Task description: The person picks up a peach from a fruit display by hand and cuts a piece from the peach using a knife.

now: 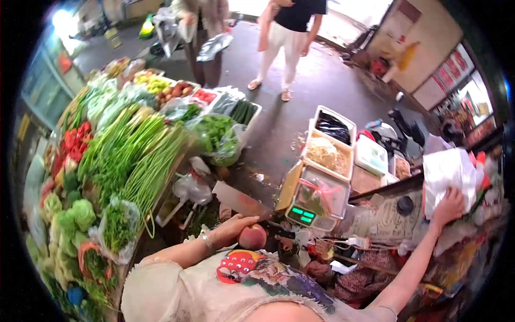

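My left hand (236,227), with a bracelet at its wrist, is held in front of my body. Its fingers curl over a red and yellow peach (252,237). Just beyond the fingers lies a broad, flat, cleaver-like blade (241,200); whether the hand touches it I cannot tell. Far to the right, my right hand (449,205) grips the lower part of a stack of white plastic bags (446,170). Between the hands stands a scale (314,217) with a lit green display. On its pan sits a clear bag of greens (317,194) with pink-red strips.
A stall of vegetables fills the left, with long green stalks (155,166), red peppers (75,144) and lettuces (80,214). Foam boxes (351,145) stand beyond the scale, one holding bean sprouts (322,152). Two people (284,43) stand across the floor; one carries bags.
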The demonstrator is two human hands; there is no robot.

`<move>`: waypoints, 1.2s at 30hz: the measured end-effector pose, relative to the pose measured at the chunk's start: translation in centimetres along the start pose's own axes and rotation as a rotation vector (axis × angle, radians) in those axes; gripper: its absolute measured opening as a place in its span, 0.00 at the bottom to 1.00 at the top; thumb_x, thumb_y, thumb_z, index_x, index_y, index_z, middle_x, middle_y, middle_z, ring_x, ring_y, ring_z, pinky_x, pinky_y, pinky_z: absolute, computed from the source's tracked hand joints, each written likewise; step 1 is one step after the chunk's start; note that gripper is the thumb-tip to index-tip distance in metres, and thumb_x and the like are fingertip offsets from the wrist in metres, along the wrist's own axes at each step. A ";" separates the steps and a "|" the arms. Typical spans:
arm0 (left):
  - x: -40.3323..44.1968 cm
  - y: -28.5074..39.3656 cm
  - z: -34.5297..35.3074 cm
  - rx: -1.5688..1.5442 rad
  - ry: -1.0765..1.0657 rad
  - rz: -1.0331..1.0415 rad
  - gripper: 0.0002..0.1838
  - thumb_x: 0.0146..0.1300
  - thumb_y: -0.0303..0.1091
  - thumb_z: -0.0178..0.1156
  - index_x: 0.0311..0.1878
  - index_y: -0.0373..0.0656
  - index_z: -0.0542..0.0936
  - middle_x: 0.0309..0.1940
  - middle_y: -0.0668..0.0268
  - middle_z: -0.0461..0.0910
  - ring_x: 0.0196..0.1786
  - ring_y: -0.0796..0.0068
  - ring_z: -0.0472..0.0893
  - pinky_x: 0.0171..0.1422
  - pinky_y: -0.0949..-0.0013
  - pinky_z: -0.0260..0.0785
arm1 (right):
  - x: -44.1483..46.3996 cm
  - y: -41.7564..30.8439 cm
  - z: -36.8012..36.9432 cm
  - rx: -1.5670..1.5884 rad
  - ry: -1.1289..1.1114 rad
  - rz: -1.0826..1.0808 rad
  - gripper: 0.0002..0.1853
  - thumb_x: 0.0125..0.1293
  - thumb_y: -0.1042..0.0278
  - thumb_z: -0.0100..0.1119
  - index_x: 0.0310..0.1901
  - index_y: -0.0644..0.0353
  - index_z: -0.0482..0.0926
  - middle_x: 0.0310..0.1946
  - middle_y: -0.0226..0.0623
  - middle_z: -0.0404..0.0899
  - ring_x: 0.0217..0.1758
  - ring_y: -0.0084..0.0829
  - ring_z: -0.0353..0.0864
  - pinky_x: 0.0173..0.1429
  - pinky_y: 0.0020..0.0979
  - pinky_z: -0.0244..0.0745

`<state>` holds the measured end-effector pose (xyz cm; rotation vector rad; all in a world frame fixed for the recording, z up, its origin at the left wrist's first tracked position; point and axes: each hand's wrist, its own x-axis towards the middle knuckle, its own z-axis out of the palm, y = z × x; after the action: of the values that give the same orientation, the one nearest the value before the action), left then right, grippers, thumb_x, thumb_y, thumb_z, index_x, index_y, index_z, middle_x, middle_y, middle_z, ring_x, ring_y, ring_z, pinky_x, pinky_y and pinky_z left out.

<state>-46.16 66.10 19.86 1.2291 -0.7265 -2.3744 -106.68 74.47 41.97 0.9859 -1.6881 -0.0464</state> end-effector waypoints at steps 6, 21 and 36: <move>-0.7 5.4 -1.8 -0.032 0.127 -0.009 0.24 0.67 0.47 0.64 0.50 0.32 0.77 0.41 0.60 0.82 0.39 0.73 0.84 0.41 0.71 0.78 | 1.2 -0.3 0.1 -0.341 -0.298 0.226 0.13 0.68 0.52 0.57 0.53 0.41 0.77 0.52 0.31 0.74 0.53 0.42 0.76 0.49 0.48 0.72; 4.4 21.3 -12.0 -0.127 0.005 0.035 0.22 0.68 0.44 0.62 0.52 0.33 0.78 0.42 0.63 0.83 0.42 0.75 0.84 0.44 0.72 0.78 | 11.8 -7.0 0.1 0.361 0.250 0.684 0.19 0.71 0.57 0.52 0.49 0.64 0.82 0.47 0.45 0.83 0.49 0.42 0.81 0.52 0.38 0.75; 5.3 20.6 -17.2 -0.440 0.344 0.421 0.23 0.72 0.40 0.56 0.64 0.35 0.72 0.51 0.55 0.82 0.47 0.62 0.86 0.52 0.60 0.81 | 37.7 -74.9 5.9 2.117 -1.033 -0.172 0.11 0.72 0.63 0.56 0.45 0.63 0.79 0.36 0.26 0.77 0.39 0.19 0.73 0.44 0.23 0.68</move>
<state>-33.03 42.10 20.32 1.1174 -0.2909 -1.7904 -69.28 -0.15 32.26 2.9427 -2.1596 1.6835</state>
